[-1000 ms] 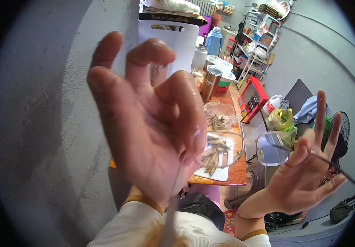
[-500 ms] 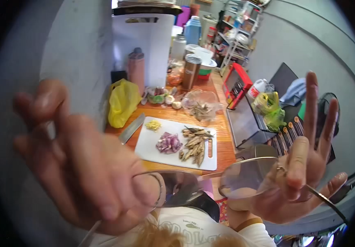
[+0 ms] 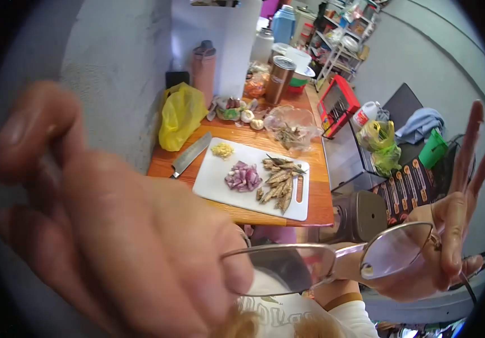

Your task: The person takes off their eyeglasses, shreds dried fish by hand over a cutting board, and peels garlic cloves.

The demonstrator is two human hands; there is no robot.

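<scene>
A pair of thin-framed eyeglasses (image 3: 335,256) hangs close below the camera, tilted. My right hand (image 3: 436,253) pinches it near the right hinge, two fingers stretched upward. Large and blurred in the left foreground, my left hand (image 3: 135,225) has its fingers curled at the left end of the frame; the left temple is hidden behind it. Beyond the glasses lies a white cutting board (image 3: 211,186) bearing chopped purple onion (image 3: 243,176), minced yellowish bits (image 3: 222,149) and small dried fish (image 3: 280,183). A knife (image 3: 191,155) rests by the board's left edge.
On the wooden table (image 3: 242,138) stand a yellow plastic bag (image 3: 180,117), a pink bottle (image 3: 203,70), a brown tumbler (image 3: 280,80), garlic bulbs (image 3: 247,116) and a clear bag (image 3: 292,127). To the right are a red-framed box (image 3: 338,104) and a dark stool (image 3: 360,216).
The eyeglasses have shifted right and tilted, their right side rising. My left hand has come closer and looks larger; my right hand has moved right. The table view has shifted slightly up and right.
</scene>
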